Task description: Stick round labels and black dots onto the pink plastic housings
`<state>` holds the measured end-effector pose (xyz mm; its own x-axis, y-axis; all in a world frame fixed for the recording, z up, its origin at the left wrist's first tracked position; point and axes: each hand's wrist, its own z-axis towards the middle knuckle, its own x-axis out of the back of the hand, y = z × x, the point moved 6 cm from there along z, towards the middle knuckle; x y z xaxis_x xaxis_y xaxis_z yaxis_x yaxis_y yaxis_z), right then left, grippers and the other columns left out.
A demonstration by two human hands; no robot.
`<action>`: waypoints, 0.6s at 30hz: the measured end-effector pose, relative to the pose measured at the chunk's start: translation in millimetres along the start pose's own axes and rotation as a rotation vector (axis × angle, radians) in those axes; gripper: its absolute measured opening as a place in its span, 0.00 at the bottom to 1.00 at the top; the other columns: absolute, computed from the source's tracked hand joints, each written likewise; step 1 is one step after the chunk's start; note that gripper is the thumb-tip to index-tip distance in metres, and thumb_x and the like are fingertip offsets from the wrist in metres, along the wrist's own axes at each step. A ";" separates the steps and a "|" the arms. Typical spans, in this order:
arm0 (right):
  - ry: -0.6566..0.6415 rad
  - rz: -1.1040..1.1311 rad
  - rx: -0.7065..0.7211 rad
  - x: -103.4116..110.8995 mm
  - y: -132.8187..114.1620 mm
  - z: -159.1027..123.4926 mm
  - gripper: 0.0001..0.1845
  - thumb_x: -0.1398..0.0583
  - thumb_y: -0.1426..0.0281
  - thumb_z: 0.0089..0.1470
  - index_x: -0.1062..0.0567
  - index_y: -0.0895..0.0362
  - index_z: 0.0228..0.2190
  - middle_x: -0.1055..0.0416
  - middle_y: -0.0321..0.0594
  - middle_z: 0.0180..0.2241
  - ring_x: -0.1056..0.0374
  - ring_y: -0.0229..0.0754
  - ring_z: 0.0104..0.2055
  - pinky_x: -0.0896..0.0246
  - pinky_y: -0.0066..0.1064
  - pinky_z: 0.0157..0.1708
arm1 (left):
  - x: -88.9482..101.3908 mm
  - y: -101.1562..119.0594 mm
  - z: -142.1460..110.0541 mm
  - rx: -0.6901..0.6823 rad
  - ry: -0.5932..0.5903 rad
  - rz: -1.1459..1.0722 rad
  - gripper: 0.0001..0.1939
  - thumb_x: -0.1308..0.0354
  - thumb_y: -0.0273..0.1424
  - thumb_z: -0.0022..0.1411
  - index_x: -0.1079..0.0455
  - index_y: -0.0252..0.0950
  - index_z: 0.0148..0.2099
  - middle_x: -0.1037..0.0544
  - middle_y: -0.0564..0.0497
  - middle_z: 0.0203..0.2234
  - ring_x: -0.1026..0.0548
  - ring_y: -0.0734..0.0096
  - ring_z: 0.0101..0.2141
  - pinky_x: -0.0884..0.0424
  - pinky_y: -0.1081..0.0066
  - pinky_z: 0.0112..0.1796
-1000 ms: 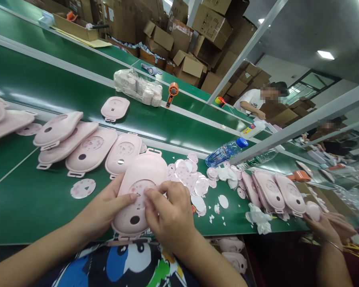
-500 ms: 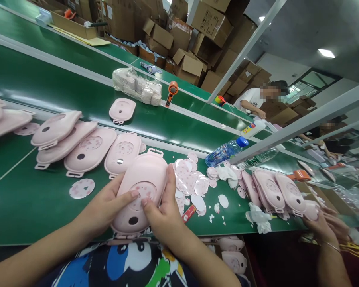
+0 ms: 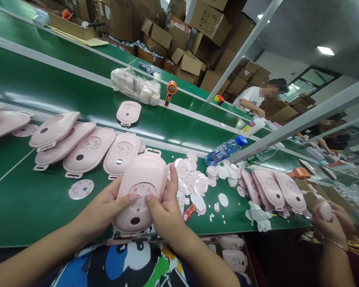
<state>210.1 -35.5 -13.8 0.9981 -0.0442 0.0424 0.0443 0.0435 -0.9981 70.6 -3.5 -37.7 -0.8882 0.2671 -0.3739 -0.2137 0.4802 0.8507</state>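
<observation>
I hold a pink oval plastic shell [image 3: 142, 179] over the near edge of the green table [image 3: 32, 207]. My left hand [image 3: 104, 209] grips its left side and my right hand [image 3: 164, 207] its right side. Both thumbs press on the round flower-patterned sticker [image 3: 141, 191] in the shell's middle. A dark hole sits below the sticker. More pink shells [image 3: 89, 149] lie overlapped in a row to the left. A heap of round stickers [image 3: 191, 179] lies just right of my right hand.
A lone pink shell [image 3: 128, 112] rides the green conveyor belt [image 3: 62, 91] beyond. A water bottle [image 3: 225, 150], an orange tool [image 3: 169, 92] and a bag of rolls [image 3: 136, 88] lie farther off. A co-worker's hands [image 3: 332, 223] work at right beside more shells [image 3: 275, 191]. Cardboard boxes are stacked behind.
My right hand moved from on top of the sticker to the shell's right side, thumb pressing the sticker. The lone shell on the belt travelled rightward. The co-worker's hands lifted a small pink piece.
</observation>
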 end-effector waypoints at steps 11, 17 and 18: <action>0.042 0.107 0.072 21.1 8.6 6.3 0.41 0.41 0.65 0.56 0.56 0.42 0.63 0.43 0.47 0.59 0.34 0.48 0.54 0.39 0.50 0.55 | 79.1 95.7 20.9 -0.357 0.437 0.187 0.41 0.34 0.38 0.59 0.47 0.43 0.70 0.32 0.47 0.62 0.30 0.51 0.55 0.22 0.72 0.41; 0.022 0.119 -0.017 15.7 13.6 6.8 0.38 0.38 0.61 0.54 0.49 0.45 0.61 0.43 0.48 0.60 0.35 0.48 0.55 0.41 0.51 0.57 | 64.7 107.4 44.5 -0.352 0.305 0.121 0.37 0.34 0.35 0.60 0.43 0.40 0.67 0.25 0.54 0.55 0.27 0.58 0.52 0.24 0.78 0.41; 0.018 0.154 -0.052 13.6 14.5 8.7 0.39 0.38 0.59 0.54 0.48 0.47 0.61 0.43 0.48 0.60 0.34 0.48 0.54 0.39 0.50 0.56 | 53.8 105.0 45.2 -0.357 0.279 0.114 0.38 0.34 0.35 0.59 0.44 0.39 0.67 0.25 0.53 0.55 0.27 0.58 0.52 0.24 0.78 0.41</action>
<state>224.6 -26.8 -27.3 0.9920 -0.0589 -0.1114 -0.1117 -0.0010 -0.9937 18.8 99.0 14.8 -0.9792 0.0432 -0.1982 -0.1911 0.1302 0.9729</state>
